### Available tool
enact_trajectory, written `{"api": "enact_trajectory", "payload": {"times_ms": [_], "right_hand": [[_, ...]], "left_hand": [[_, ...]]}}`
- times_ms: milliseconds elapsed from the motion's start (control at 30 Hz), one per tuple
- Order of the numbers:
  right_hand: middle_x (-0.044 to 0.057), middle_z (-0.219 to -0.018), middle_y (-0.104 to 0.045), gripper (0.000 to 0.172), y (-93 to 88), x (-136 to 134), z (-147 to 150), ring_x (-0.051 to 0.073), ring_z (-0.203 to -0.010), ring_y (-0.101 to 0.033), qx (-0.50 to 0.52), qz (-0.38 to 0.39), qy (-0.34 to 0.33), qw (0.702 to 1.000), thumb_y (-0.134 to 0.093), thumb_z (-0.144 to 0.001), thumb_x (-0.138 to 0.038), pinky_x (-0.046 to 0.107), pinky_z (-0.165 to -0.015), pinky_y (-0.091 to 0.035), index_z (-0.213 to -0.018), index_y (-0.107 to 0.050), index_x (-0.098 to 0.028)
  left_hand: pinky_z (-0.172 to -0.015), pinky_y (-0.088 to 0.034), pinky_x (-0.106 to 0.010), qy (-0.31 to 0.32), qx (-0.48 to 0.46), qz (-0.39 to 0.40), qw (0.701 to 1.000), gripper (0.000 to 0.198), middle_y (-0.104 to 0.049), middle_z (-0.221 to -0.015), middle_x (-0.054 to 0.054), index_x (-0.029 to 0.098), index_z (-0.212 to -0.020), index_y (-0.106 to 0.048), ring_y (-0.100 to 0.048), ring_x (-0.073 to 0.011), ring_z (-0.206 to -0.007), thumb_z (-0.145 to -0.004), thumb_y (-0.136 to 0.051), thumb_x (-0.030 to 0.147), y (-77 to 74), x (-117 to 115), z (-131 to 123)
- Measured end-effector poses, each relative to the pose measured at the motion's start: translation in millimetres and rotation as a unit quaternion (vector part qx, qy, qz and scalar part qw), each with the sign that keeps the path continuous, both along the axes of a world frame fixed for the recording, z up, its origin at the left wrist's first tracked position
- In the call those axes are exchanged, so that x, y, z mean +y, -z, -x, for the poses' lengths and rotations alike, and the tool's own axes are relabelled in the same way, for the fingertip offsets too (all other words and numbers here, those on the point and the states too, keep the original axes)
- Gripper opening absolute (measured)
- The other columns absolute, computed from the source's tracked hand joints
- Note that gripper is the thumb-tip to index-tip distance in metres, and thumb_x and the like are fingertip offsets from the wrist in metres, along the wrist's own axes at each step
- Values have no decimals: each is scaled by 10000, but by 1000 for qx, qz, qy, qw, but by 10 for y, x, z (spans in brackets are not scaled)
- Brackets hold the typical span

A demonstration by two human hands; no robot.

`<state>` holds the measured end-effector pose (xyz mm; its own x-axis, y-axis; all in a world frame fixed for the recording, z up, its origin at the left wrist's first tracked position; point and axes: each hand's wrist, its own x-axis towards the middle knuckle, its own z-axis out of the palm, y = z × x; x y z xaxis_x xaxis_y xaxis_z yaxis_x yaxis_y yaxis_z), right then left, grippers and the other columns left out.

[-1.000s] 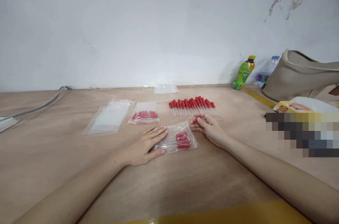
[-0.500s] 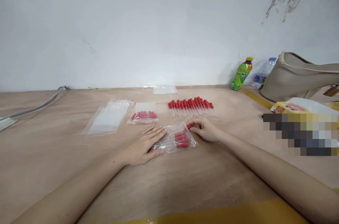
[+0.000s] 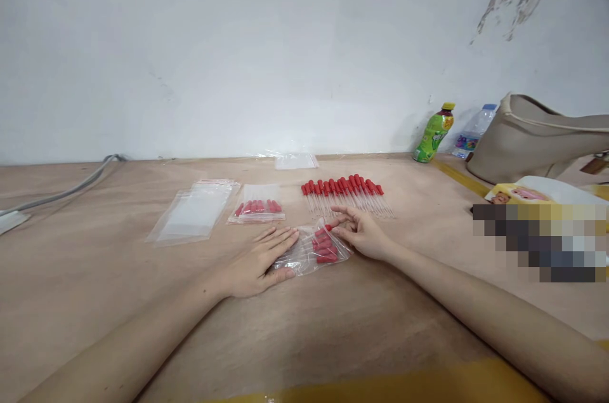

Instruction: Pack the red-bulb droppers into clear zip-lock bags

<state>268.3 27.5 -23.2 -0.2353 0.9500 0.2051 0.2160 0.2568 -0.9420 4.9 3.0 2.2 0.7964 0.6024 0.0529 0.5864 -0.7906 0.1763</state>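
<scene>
Slid the topmost red-bulbed pipette (image 3: 324, 230) leftward since the earlier frame, leaving it at the upper right of the clear bag (image 3: 307, 265), just left of the nearer right hand (image 3: 367, 237), loosely parted in the fingers with grip unclear, and pointing lengthwise toward the flat left hand (image 3: 257, 266).

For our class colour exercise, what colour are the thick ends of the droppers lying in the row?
The thick ends are red, best seen in the head view.

Hands (image 3: 254, 266) at clear bag (image 3: 302, 257) of red-bulbed droppers (image 3: 326, 249)
</scene>
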Motion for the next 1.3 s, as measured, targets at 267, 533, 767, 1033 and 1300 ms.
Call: {"api": "enact_trajectory", "payload": {"times_ms": [267,533,767,1033,1300], "right_hand": [[34,-771,-641,261,-12,-60,50,90,-532,-519,-65,-88,58,992,-613,-647,-236,220,-476,-403,-894,-560,-170],[29,-802,-642,329,44,17,18,149,-714,-614,-10,-7,-34,999,-563,-713,-254,260,-573,-469,-1023,-462,-208],[-17,-687,-575,355,-9,34,-33,87,-530,-495,-164,-121,-26,979,-501,-748,-201,225,-531,-400,-1102,-534,-208],[-20,-622,-539,148,65,76,-41,93,-523,-464,-113,-105,67,986,-585,-690,-289,214,-474,-362,-790,-550,-185],[-53,-501,-476,179,-129,-74,-187,63,-445,-399,-92,23,-164,982,-640,-648,-340,189,-426,-325,-637,-574,-174]], "left_hand": [[-1086,-119,-419,4,-4,-2,1000,606,-139,-1448,-26,244,-1403,-74,-112,-223,-1327,-906,-330,480,-7,0,-11],[-1086,-110,-429,9,-6,0,1000,598,-128,-1450,-13,267,-1401,-61,-106,-224,-1327,-909,-333,471,-5,4,-8],[-1086,-101,-435,13,-4,-11,1000,575,-134,-1449,-11,273,-1397,-101,-99,-225,-1328,-909,-334,469,4,11,-5],[-1083,-128,-432,13,0,-8,1000,561,-137,-1449,-5,287,-1393,-114,-114,-223,-1326,-910,-337,463,-11,-6,-2],[-1082,-115,-442,16,11,-18,1000,552,-137,-1447,-3,301,-1391,-110,-129,-218,-1324,-912,-331,463,-13,5,-3]]}}
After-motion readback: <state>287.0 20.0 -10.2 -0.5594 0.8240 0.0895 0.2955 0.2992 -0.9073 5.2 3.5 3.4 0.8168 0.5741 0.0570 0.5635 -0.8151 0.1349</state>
